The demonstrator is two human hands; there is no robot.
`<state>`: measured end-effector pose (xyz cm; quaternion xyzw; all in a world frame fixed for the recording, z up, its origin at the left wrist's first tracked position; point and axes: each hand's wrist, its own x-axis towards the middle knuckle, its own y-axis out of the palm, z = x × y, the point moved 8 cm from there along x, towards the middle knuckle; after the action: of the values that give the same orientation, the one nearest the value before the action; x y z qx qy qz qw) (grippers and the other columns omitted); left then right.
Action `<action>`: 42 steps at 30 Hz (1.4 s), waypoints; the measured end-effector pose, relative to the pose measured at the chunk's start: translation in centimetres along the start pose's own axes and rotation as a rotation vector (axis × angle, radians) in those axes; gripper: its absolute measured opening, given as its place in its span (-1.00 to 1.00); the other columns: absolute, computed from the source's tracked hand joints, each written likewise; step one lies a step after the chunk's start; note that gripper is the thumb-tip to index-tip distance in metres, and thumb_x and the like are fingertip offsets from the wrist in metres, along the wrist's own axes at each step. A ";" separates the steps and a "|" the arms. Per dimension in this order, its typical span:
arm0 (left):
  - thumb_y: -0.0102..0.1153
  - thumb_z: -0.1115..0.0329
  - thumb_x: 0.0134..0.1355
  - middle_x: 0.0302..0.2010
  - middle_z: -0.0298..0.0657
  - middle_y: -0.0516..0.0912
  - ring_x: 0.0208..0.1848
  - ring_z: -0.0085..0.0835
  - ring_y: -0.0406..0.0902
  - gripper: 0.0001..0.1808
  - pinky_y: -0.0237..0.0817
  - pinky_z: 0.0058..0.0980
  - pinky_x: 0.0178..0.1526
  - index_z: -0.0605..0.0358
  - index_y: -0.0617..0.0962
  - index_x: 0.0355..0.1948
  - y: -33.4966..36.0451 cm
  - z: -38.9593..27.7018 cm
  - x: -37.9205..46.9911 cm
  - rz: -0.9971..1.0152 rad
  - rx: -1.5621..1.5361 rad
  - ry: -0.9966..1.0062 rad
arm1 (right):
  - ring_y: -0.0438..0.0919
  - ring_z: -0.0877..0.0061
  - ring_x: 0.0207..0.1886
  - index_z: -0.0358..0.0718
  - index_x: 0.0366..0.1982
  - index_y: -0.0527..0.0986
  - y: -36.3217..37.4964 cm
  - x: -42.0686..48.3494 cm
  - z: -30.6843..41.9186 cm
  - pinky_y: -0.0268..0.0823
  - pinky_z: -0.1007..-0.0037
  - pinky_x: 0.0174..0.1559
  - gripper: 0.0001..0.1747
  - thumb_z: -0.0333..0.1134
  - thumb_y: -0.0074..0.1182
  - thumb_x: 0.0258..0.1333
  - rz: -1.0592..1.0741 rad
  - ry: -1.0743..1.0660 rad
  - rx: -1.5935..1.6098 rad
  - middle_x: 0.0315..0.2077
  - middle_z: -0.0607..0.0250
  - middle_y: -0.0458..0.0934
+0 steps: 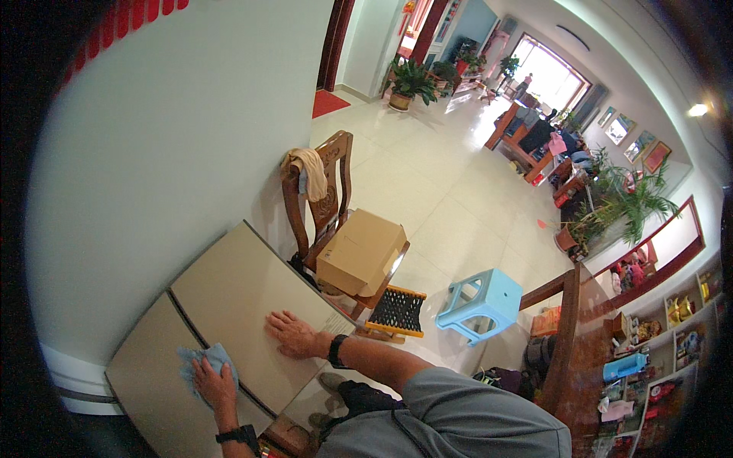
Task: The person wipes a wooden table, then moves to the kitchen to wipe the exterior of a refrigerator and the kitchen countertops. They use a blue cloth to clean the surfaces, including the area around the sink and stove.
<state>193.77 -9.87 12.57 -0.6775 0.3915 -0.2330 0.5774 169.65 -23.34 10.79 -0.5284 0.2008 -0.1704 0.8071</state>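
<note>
My left hand presses a light blue cloth against a smooth beige panelled surface. Its fingers lie over the cloth, which bunches up around them. A dark seam divides the surface into two panels, and the cloth reaches that seam. On the other panel my right hand rests palm down, with nothing in it and its fingers slightly apart. Dark bands circle both wrists. Small print, too fine to read, marks the panel's edge beyond my right hand.
A carved wooden chair carries a cardboard box and a draped tan cloth. Near it stand a low woven-top stool and a blue plastic stool. A pale wall borders the panels. Shelves line the right.
</note>
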 end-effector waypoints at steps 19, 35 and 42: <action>0.26 0.15 0.31 0.53 0.15 0.24 0.56 0.07 0.18 -0.32 -0.09 0.06 0.58 0.31 0.41 0.35 1.6 2.8 -3.4 -0.058 0.013 0.015 | -0.13 0.09 0.64 -0.29 0.51 0.10 -0.3 -0.2 0.3 -0.30 0.06 0.63 -0.11 -0.08 0.16 0.31 0.030 0.021 0.002 0.55 -0.07 -0.02; 0.25 0.19 0.31 0.45 0.18 0.37 0.50 0.11 0.27 -0.36 0.03 0.09 0.52 0.32 0.46 0.33 2.4 15.3 -12.9 -0.203 0.015 -0.018 | -0.12 0.06 0.64 -0.33 0.50 0.12 -0.5 -0.4 0.2 -0.30 0.04 0.63 -0.13 -0.06 0.08 0.32 0.004 -0.018 0.031 0.55 -0.10 0.00; 0.26 0.18 0.31 0.43 0.19 0.40 0.50 0.11 0.27 -0.36 0.05 0.08 0.52 0.31 0.47 0.33 3.1 31.9 -12.8 -0.257 0.100 -0.368 | -0.10 0.04 0.63 -0.33 0.48 0.16 -0.4 -0.4 0.1 -0.31 0.02 0.62 -0.17 -0.07 0.06 0.32 -0.052 -0.034 0.006 0.54 -0.12 0.00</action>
<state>209.93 19.42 4.17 -0.7234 0.1779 -0.1963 0.6376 169.36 -23.23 11.21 -0.5338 0.1728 -0.1832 0.8072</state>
